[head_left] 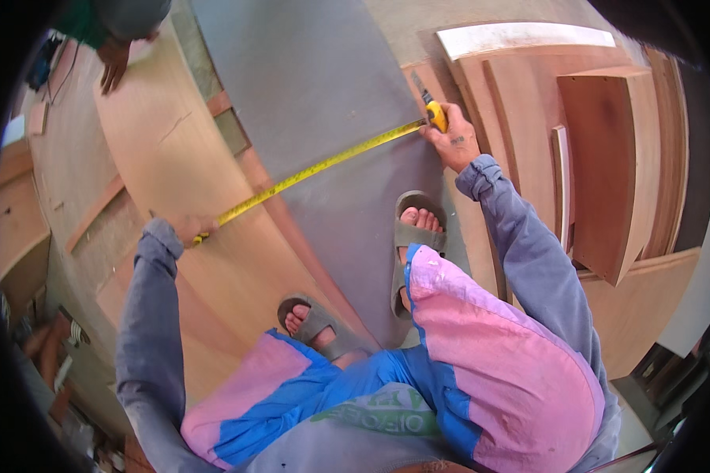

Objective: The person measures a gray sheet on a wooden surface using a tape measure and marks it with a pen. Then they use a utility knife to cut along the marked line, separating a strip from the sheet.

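A yellow measuring tape (315,169) stretches between my two hands, slanting up to the right over a grey sheet (308,87). My left hand (183,227), somewhat blurred, closes on its lower end above a pale plywood board (162,134). A small yellow-and-black part shows beside those fingers; whether it is the tape's case I cannot tell. At the tape's upper end my right hand (454,140) is closed around a yellow-and-black utility knife (435,115), its grey blade pointing up and left. The tape meets the fingers of this hand too.
At the upper left, another person's hand (113,67) rests on the plywood board. Wooden panels (521,94) and a box-like wooden piece (607,158) are stacked at the right. My sandalled feet (418,229) are between the hands and my body. Wood strips (95,213) lie at the left.
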A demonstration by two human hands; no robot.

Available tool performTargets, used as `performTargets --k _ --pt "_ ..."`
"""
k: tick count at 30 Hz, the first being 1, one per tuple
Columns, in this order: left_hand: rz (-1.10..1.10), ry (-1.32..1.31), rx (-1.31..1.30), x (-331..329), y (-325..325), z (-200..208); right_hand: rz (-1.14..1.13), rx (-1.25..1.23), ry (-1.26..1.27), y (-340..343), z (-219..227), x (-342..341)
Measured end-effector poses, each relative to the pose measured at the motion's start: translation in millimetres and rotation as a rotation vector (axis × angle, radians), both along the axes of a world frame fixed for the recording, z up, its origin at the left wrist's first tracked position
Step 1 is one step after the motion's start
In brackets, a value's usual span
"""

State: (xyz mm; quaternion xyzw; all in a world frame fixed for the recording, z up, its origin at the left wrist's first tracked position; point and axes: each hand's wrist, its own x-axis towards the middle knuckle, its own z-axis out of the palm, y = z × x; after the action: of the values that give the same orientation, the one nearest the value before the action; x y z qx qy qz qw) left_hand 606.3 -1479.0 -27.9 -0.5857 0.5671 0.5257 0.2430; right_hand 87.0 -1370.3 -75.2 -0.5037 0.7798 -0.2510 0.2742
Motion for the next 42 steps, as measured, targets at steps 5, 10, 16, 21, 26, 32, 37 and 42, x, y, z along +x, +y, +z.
performTargets --k 5,10,16,21,26,32,37,42 --pt "-0.351 0.082 -0.374 17.5 8.6 4.0 -0.132 0.075 0.087 -14.9 -11.0 10.5" --pt "-0.881 0.243 -0.789 3.3 27.9 24.9 -0.093 0.183 -0.022 -19.4 -4.3 -0.9" --pt "-1.109 -0.067 -0.579 -10.9 49.3 28.1 -0.043 0.179 -0.007 -21.5 1.4 2.8" --pt "-0.889 -0.157 -0.393 0.2 45.7 1.8 0.037 0.052 0.008 -7.9 39.9 -0.1" --pt "-0.789 -0.233 -0.241 6.3 44.5 -17.3 0.13 0.269 -0.137 16.7 82.7 -19.2" --pt "-0.808 -0.13 -0.377 24.7 42.1 -30.6 0.316 0.152 -0.043 23.6 68.4 -3.4" --pt "-0.933 -0.167 -0.327 7.5 37.2 -9.2 0.681 -0.049 0.093 21.8 38.3 50.5" --pt "-1.048 -0.102 -0.532 -12.9 44.8 28.1 0.701 0.159 0.168 27.6 31.9 79.4"
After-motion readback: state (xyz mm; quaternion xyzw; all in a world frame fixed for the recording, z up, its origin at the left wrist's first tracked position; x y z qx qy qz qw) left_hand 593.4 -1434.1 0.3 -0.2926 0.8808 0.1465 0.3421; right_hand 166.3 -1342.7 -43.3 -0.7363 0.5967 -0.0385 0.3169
